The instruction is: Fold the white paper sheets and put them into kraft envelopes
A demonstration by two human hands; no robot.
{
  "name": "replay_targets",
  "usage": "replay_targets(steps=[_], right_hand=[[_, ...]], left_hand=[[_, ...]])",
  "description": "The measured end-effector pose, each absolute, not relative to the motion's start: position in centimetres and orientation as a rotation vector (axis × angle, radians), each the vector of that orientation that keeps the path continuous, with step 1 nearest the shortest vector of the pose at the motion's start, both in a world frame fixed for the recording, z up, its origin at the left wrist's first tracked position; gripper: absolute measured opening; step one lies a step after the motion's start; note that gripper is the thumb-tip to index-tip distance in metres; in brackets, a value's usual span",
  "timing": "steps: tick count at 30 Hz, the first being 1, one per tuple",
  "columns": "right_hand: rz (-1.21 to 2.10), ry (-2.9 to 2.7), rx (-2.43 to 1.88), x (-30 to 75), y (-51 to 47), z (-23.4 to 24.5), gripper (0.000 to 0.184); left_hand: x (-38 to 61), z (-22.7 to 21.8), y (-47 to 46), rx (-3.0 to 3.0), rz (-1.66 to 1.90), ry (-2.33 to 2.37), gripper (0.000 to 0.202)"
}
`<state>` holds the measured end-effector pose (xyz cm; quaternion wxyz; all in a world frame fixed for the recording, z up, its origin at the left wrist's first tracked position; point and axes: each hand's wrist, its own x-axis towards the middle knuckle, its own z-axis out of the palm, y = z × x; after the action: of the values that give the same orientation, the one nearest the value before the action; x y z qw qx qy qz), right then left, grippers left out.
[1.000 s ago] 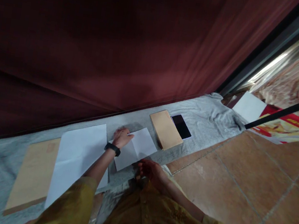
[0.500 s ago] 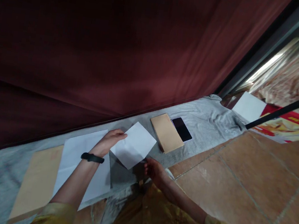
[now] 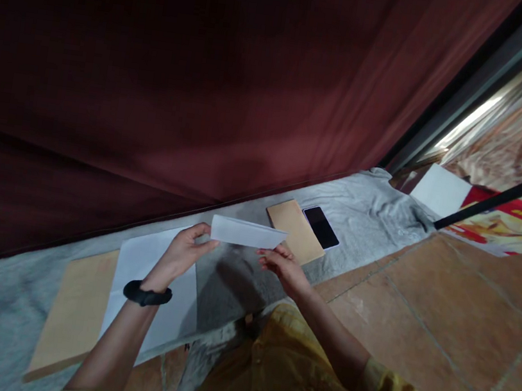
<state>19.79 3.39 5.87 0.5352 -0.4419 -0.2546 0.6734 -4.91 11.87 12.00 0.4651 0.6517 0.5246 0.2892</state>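
A folded white sheet of paper point(image 3: 246, 233) is held up above the cloth, seen nearly edge-on as a narrow strip. My left hand point(image 3: 185, 253), with a black band on its wrist, pinches its left end between thumb and fingers. At the other end, my right hand point(image 3: 283, 266) grips the lower right corner. Below and to the left lies a stack of white paper point(image 3: 171, 312), partly behind my left forearm. A brown envelope stack point(image 3: 74, 312) sits left of that. Right of my right hand are more brown envelopes point(image 3: 298, 226).
A dark-screened phone or tablet point(image 3: 322, 227) lies against the right-hand envelopes. Grey cloth point(image 3: 362, 200) covers the narrow surface. A dark red curtain point(image 3: 232, 120) hangs behind it. At the right are a black pole point(image 3: 508, 195), a red printed box point(image 3: 514, 224) and tiled floor point(image 3: 424, 309).
The folded paper has tilted from facing me to nearly edge-on. My right hand has risen from below it to its right end. My left hand still holds the left end.
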Motion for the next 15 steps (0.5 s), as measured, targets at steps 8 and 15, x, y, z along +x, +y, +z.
replay_targets(steps=[8,15], right_hand=[[1.579,-0.77,-1.062,19.0,1.3,1.2,0.028],[1.354,-1.378,-1.343,20.0,-2.6,-1.5,0.037]], left_hand=[[-6.9,4.5,6.2,1.867,0.699,1.292,0.013],[-7.5,1.2,-0.2,2.007,0.527,1.298,0.037]])
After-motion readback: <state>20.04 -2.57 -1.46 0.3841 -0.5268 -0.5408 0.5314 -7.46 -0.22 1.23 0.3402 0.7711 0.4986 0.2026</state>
